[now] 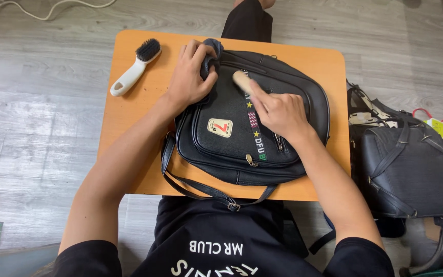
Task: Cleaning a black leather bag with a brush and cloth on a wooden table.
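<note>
Two bare hands are working on a black backpack (232,133) that is lying flat on a small orange-brown wooden table (329,66), its front panel facing up. The bag's long axis is running from the person's lap toward the far table edge, with the top handle pointing away and the shoulder straps (206,192) trailing over the near edge. Its surface is looking like smooth, faintly grained leather, rounded at the corners, with a cream patch and a patterned ribbon down the middle. The left hand (190,77) is curling closed around the fabric at the bag's top left corner, pinning it down. The right hand (280,110) is closing over a pale wooden brush (242,80), whose rounded end is sticking out past the fingers and pointing up and left across the bag; the bristles are hidden. Lying well apart on the table's left corner is a white plastic-handled brush (134,66) with dark bristles. Another dark grey bag (411,169) is resting on the floor to the right.
</note>
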